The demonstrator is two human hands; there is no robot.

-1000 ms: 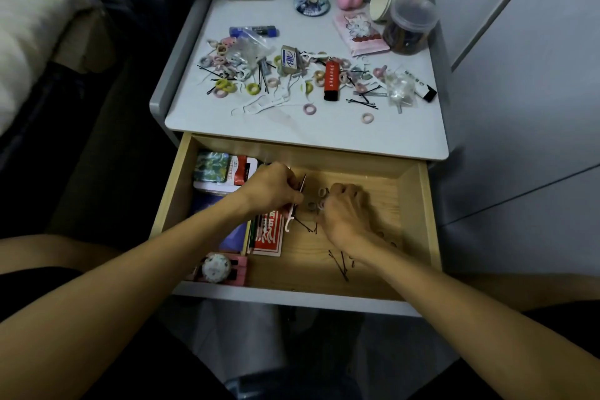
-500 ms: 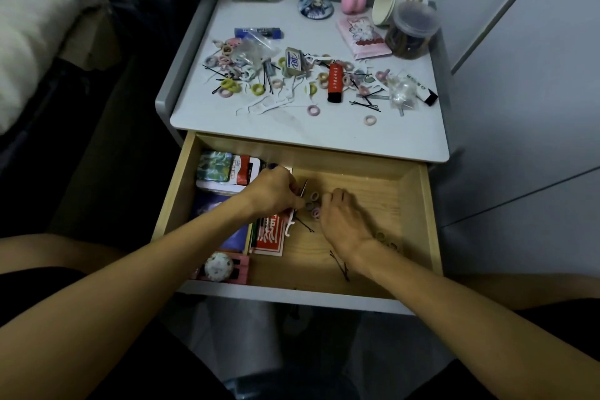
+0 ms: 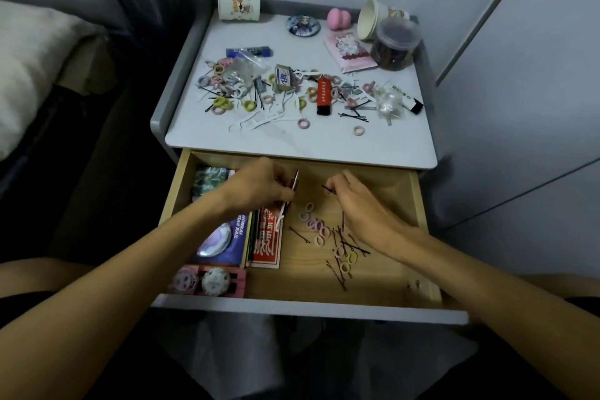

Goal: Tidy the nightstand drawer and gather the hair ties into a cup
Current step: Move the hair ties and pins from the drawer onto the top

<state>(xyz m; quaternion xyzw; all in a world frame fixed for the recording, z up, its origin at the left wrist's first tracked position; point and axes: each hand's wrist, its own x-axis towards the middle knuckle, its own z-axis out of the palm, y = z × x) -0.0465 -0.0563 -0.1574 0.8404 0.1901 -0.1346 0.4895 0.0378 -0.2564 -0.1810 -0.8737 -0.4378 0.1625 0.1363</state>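
Hair ties (image 3: pixel 315 225) mid-drawer (image 3: pixel 418 204), between both hands, walls well apart.

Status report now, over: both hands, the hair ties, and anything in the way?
Left hand shut on thin sticks; right hand pinching a bobby pin. Hair ties loose in drawer, tangled with pins. Cup uninvolved.

Both forearms were bare to the elbow, with no sleeves, watch or rings showing on the left hand (image 3: pixel 259 187) or right hand (image 3: pixel 363 204). Dark clothing covered the lap.
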